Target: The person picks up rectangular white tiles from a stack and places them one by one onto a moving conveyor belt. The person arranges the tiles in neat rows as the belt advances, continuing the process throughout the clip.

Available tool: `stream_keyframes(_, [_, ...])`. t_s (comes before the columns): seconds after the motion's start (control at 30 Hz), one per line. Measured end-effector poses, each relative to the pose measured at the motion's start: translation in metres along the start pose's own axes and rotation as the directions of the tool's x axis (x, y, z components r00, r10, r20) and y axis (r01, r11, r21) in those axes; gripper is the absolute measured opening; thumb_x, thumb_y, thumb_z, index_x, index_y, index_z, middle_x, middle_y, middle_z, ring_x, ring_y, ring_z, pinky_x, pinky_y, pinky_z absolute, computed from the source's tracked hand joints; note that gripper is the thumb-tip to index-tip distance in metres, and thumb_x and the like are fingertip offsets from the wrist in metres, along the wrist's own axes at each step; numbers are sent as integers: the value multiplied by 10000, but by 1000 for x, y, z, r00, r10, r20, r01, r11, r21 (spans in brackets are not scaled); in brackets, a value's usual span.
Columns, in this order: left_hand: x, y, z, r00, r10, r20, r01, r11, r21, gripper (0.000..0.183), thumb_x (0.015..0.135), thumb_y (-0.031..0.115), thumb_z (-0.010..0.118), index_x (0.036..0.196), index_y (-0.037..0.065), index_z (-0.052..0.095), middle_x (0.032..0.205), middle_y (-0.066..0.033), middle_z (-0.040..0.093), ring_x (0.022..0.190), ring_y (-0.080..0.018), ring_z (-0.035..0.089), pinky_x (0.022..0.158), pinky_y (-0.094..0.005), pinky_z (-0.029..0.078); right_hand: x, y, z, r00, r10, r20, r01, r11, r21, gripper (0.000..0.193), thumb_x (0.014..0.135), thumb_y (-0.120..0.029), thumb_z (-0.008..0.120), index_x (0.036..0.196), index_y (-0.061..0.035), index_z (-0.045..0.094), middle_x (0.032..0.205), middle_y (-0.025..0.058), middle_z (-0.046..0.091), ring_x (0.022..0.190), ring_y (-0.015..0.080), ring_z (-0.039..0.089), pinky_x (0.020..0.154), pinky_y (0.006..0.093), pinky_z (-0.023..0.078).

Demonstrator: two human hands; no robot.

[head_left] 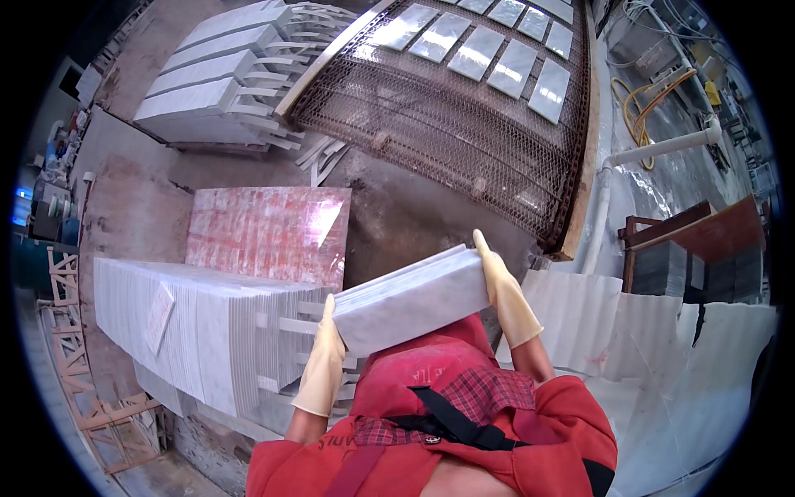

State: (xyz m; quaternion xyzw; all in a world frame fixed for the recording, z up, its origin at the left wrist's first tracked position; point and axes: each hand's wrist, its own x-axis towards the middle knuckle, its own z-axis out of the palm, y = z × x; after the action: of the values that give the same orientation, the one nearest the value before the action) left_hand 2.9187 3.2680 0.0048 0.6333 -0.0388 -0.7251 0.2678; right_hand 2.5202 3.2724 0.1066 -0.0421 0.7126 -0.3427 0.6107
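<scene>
A short stack of white-grey marble tiles (414,302) is held level in front of my body, one end in each hand. My left hand (330,331), in a cream rubber glove, grips the near-left end. At the right end my right hand (495,277), gloved alike, has a thumb or finger pointing up past the top edge; its other fingers are hidden. Left of the tiles stands a long row of similar upright tiles (207,331), with white strips (302,325) at its near end. A red-stained board (269,232) rises behind that row.
Ahead is a wire-mesh conveyor (447,166) carrying spaced tiles (476,51). Bundled slabs (211,74) with loose strips stand at the far left. White corrugated sheets (571,311) hang at my right, near a pipe (662,149) and a yellow hose (633,116). Wooden crate frames (116,427) lie at lower left.
</scene>
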Motion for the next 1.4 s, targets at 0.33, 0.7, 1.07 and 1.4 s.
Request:
stream_keyframes(0.33, [47,58,138,981,127,150,-58,917,-395,751,1058,672,449,1488,72,589,1486,-153,642,1344,-370,619,1153,-542,478,121,-204,19,940,-280,196,339,836,-431,913,1003,-794,480,1405,-4,696,1383,207,689,1309,322,618,1140,434,432])
stream_keyframes(0.7, [138,61,228,953,133,272,46,825,-563,704,1111,600,373,1465,41,615,1451,-123,677,1327,-336,641,1105,-497,535,181,-373,39,919,-260,295,380,394,-837,922,1030,-794,334,1355,-27,730,1364,232,710,1346,375,638,1176,453,412])
stream_keyframes(1.07, [92,92,248,945,63,322,72,918,-391,781,1098,661,279,1571,89,523,1604,-97,559,1476,-337,511,1220,-516,408,184,-377,37,918,-324,230,358,423,-833,798,1042,-728,422,1387,-71,716,1356,232,714,1327,392,645,1148,442,465])
stream_keyframes(1.4, [47,120,261,909,-68,411,214,923,-321,887,1037,806,241,1627,176,445,1676,-103,458,1523,-380,438,1192,-677,359,190,-352,43,81,-978,195,680,-89,-728,227,989,-238,720,1160,-110,795,968,164,788,870,360,757,809,439,593])
